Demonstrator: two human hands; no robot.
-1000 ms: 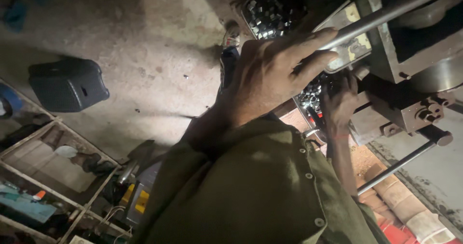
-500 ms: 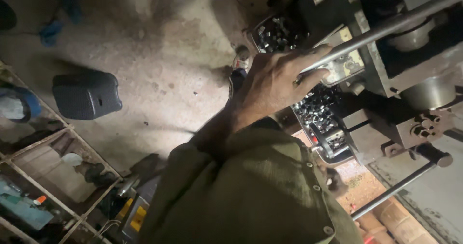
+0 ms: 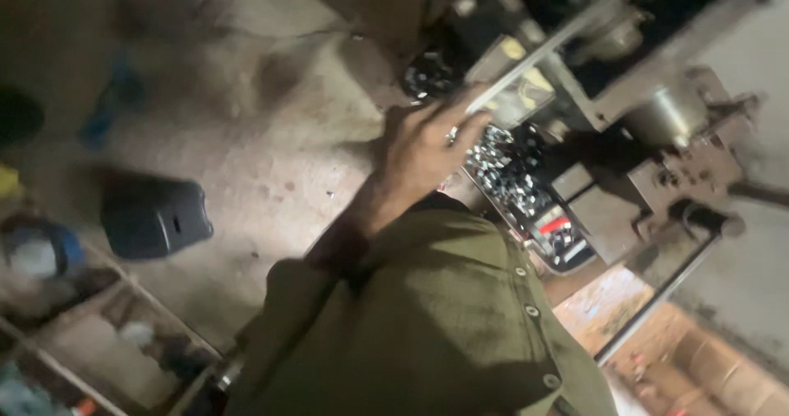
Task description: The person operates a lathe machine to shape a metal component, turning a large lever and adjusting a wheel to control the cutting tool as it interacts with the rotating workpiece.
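My left hand (image 3: 427, 149), with a ring on one finger, reaches out from an olive sleeve (image 3: 394, 301) and curls its fingers over a long pale metal bar (image 3: 526, 67) on a dark machine (image 3: 682, 161). Just beyond the hand, under the bar, lies a dark tray of several small shiny metal parts (image 3: 509, 169). My right hand is out of sight. The picture is blurred and tilted.
A black plastic container (image 3: 152, 219) stands on the stained concrete floor (image 3: 271, 120). Wooden shelves with clutter (image 3: 74, 334) fill the lower left. A thin steel rod (image 3: 657, 301) runs below the machine, above orange-brown sacks (image 3: 707, 367).
The view has swung and blurred. My left hand stays on the metal bar. My right hand, seen near the machine a second ago, has left the picture.
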